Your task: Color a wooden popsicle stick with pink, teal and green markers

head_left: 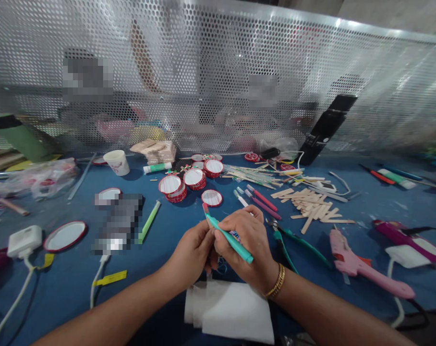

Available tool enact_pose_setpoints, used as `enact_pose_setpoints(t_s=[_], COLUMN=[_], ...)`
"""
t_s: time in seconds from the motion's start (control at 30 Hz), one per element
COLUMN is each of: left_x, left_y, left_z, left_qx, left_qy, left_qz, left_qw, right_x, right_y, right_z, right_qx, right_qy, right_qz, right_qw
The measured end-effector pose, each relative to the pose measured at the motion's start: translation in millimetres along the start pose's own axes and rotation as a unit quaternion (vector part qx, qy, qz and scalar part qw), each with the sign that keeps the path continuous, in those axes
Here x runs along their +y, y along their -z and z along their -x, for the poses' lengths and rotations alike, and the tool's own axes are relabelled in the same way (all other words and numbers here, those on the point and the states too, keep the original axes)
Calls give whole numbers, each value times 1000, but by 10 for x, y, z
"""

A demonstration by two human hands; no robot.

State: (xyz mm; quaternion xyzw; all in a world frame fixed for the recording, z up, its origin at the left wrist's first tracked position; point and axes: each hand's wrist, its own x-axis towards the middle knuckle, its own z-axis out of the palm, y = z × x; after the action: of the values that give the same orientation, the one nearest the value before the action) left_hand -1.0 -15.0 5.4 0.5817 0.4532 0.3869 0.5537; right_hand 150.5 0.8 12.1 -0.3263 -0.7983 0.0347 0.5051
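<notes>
My right hand [248, 245] is closed round a teal pen-like tool [229, 236] that slants from lower right to upper left, its pink tip up near the left hand's fingertips. My left hand [192, 250] is pinched shut right beside it, knuckles touching the right hand; what its fingers pinch is hidden. Both hands hover above a white folded cloth [232, 310] on the blue table [167, 240]. A gold bangle sits on my right wrist.
Red-rimmed round lids [184, 182], a white paper cup [117, 162], a green glue stick [156, 167], wooden sticks [313, 204], teal pliers [293, 240] and a pink glue gun [358, 264] lie around. Chargers and cables sit at left. A perforated metal screen [218, 72] closes the back.
</notes>
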Motion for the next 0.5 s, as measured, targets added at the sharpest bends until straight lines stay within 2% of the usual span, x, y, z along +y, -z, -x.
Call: enact_pose_setpoints(t_s=[0.5], left_x=[5], left_y=[27], left_z=[-9], left_qx=[3], left_qy=[2], left_qz=[-9], left_qw=[1000], right_x=[-1], right_y=[-8], right_z=[-4], right_qx=[3], right_qy=[13], right_qz=[3], right_qw=[1000])
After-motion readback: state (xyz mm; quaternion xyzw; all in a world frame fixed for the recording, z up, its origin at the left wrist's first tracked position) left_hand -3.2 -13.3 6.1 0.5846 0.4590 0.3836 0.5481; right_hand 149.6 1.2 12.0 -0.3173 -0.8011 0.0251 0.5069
